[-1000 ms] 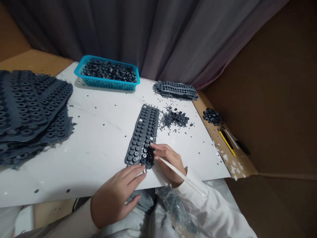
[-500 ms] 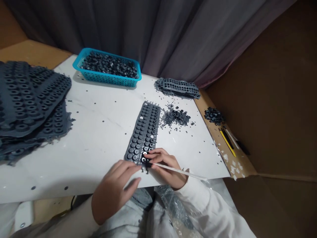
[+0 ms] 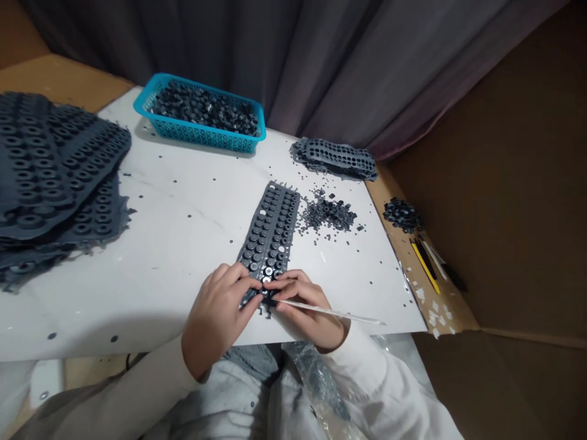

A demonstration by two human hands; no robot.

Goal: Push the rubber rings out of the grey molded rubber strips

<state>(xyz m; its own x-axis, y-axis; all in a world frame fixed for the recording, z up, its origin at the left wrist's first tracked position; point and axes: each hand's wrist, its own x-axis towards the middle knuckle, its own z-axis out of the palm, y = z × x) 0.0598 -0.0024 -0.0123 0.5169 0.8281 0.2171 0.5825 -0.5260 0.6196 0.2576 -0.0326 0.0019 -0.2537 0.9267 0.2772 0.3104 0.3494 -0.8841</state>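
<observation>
A long dark grey rubber strip (image 3: 271,229) full of round moulded rings lies on the white table (image 3: 183,244), running away from me. My left hand (image 3: 220,311) rests on its near end, fingers curled and pressing the strip down. My right hand (image 3: 305,302) is closed on a thin white stick (image 3: 330,313) whose tip meets the strip's near end, right beside my left fingertips. The stick's tail points out to the right.
A blue basket (image 3: 202,119) of loose dark rings stands at the back. Stacked full rubber sheets (image 3: 50,177) fill the left. Emptied strips (image 3: 337,157) and a scrap pile (image 3: 328,215) lie at back right. Pens (image 3: 428,260) and more rings (image 3: 402,214) sit on the brown ledge.
My left hand has slid forward from the table's edge onto the strip's near end. My right hand has drawn back toward me with the stick. The view shifted slightly.
</observation>
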